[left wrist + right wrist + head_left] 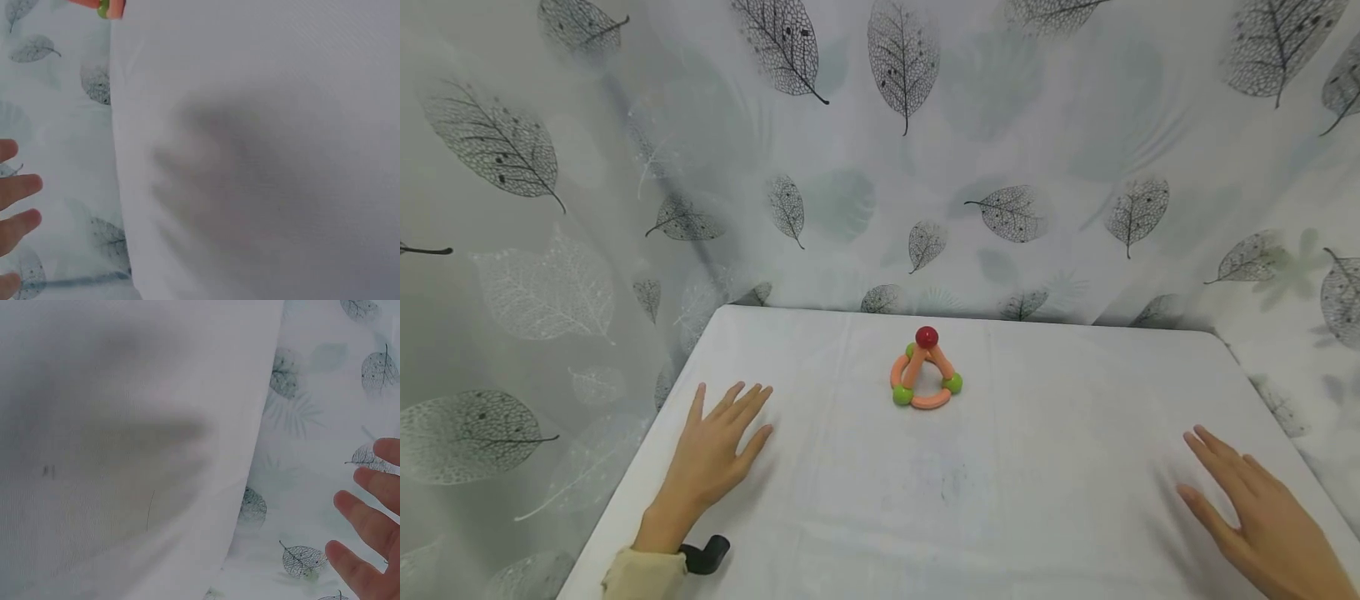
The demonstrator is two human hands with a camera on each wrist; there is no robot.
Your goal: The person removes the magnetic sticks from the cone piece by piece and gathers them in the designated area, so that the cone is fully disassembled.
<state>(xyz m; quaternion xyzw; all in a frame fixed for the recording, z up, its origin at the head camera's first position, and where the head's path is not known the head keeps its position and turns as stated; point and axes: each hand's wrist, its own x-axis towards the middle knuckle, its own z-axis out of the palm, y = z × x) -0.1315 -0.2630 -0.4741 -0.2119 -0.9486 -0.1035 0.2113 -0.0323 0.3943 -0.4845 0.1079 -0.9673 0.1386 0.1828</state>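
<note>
The orange-and-green toy with the red ball [915, 367] is standing on the white table [1075, 417], toward its twelve-o'clock edge. The left hand [711, 454] is hovering at the toy's eight o'clock, holding its fingers apart; the right hand [1262, 518] is hovering at four o'clock, holding fingers extended and thumb apart.

Toy [105, 9] mostly outside L-wrist pic

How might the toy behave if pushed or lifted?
The toy probably slides rather than rolls, given the curved orange pieces and green balls spread beneath. It looks stiff: orange rods hold the red ball up. Its open shape suggests lightness.
</note>
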